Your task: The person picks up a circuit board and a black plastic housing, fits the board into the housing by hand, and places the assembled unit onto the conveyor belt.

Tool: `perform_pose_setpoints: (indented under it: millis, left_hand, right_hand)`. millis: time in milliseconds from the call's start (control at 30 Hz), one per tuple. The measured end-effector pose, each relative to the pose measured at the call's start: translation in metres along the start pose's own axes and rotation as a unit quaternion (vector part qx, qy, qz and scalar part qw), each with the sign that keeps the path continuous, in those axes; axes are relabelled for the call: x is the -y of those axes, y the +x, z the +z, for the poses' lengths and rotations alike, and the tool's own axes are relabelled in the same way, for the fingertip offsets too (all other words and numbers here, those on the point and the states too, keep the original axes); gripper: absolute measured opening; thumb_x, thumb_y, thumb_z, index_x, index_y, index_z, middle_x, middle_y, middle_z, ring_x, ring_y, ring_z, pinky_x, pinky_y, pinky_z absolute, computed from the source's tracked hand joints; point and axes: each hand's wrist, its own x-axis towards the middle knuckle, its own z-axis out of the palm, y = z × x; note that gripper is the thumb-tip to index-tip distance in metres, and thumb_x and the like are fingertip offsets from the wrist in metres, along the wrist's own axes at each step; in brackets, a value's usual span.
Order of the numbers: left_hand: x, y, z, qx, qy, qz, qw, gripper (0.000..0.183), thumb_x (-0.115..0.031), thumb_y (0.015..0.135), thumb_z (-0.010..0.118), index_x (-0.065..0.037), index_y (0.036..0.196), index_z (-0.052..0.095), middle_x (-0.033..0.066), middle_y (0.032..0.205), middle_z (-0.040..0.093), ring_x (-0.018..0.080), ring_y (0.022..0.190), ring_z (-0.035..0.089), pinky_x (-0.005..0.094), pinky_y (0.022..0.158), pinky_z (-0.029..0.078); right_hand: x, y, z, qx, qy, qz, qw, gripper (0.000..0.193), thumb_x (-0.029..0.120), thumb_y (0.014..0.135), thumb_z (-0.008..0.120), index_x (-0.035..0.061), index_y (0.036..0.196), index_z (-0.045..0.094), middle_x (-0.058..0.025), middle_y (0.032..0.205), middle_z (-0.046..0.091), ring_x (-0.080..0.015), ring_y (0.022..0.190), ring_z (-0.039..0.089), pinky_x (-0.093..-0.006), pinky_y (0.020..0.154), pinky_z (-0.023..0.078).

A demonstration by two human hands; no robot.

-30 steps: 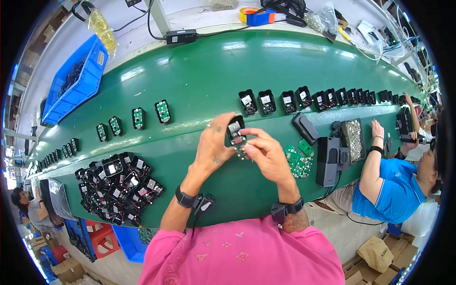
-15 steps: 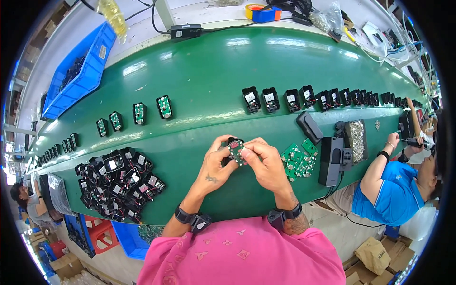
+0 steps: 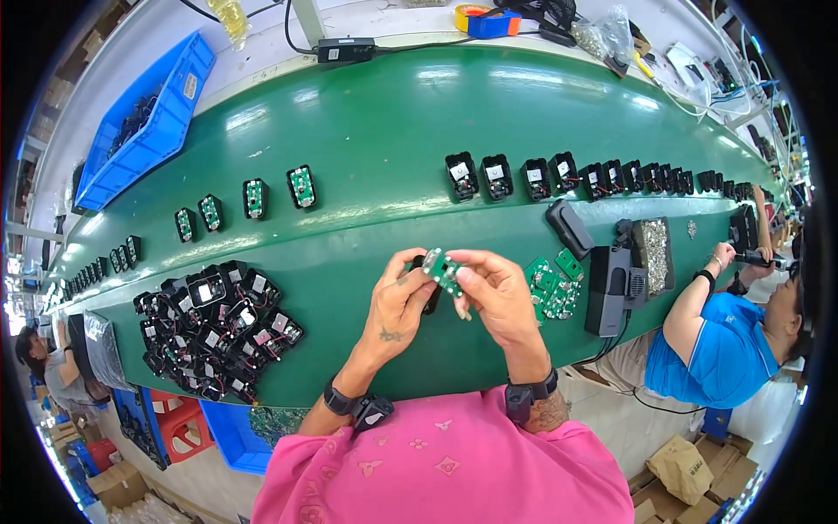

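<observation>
Over the glossy green workshop bench [image 3: 367, 113], right fingers [image 3: 474, 281] pinch a circuit board [image 3: 444, 272], left fingers [image 3: 414, 288] a black casing [image 3: 432, 302]

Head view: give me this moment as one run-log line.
left hand: holds black casing | right hand: pinches green circuit board | pile of black casings: left | loose green boards: right

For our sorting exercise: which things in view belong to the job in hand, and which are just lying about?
Apparently in the job:
green circuit board, in the right hand
black casing, in the left hand
loose boards
casing pile

Apparently lying about:
power adapter
tape roll
brown bag
</observation>
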Motion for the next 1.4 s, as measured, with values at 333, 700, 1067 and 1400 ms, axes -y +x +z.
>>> perform_pose_setpoints:
  millis: [333, 700, 1067, 1400]
  left_hand:
    - [-0.006, -0.003, 0.001, -0.009, -0.042, -0.020, 0.999, 0.018, 0.000, 0.093, 0.054, 0.002, 0.105, 0.067, 0.0095, 0.123, 0.058, 0.0147, 0.089, 0.060, 0.0267, 0.075, 0.049]
    - [-0.013, -0.007, 0.002, 0.002, -0.300, -0.074, 0.951, 0.071, 0.004, 0.088, 0.061, -0.003, 0.153, 0.032, 0.0124, 0.132, 0.056, 0.0160, 0.112, 0.060, 0.0309, 0.092, 0.053]
    - [-0.020, -0.007, 0.002, 0.009, -0.287, -0.129, 0.949, 0.055, 0.005, 0.092, 0.060, -0.001, 0.145, 0.046, 0.0103, 0.129, 0.057, 0.0146, 0.110, 0.060, 0.0297, 0.094, 0.054]
    - [-0.017, -0.010, 0.006, 0.023, -0.271, -0.140, 0.952, 0.050, 0.005, 0.094, 0.060, -0.004, 0.142, 0.052, 0.0102, 0.129, 0.059, 0.0134, 0.104, 0.063, 0.0273, 0.087, 0.055]
  right_hand:
    - [-0.002, -0.006, 0.006, -0.012, -0.051, 0.051, 0.997, 0.020, 0.012, 0.094, 0.068, 0.0006, 0.104, 0.055, -0.0015, 0.070, 0.060, -0.0035, 0.052, 0.053, -0.0190, 0.042, 0.038]
    - [-0.006, -0.011, 0.005, -0.060, -0.144, -0.035, 0.987, 0.018, 0.007, 0.090, 0.073, 0.0000, 0.099, 0.060, 0.0013, 0.068, 0.059, -0.0020, 0.054, 0.050, -0.0175, 0.044, 0.036]
    - [-0.010, -0.012, 0.011, -0.069, -0.354, -0.248, 0.899, 0.016, 0.003, 0.083, 0.074, -0.0012, 0.098, 0.074, -0.0098, 0.114, 0.056, -0.0178, 0.101, 0.056, -0.0287, 0.085, 0.048]
    - [-0.010, -0.014, 0.017, -0.067, -0.298, -0.227, 0.925, 0.015, 0.004, 0.082, 0.074, -0.0006, 0.096, 0.075, -0.0126, 0.122, 0.054, -0.0228, 0.116, 0.049, -0.0359, 0.101, 0.040]
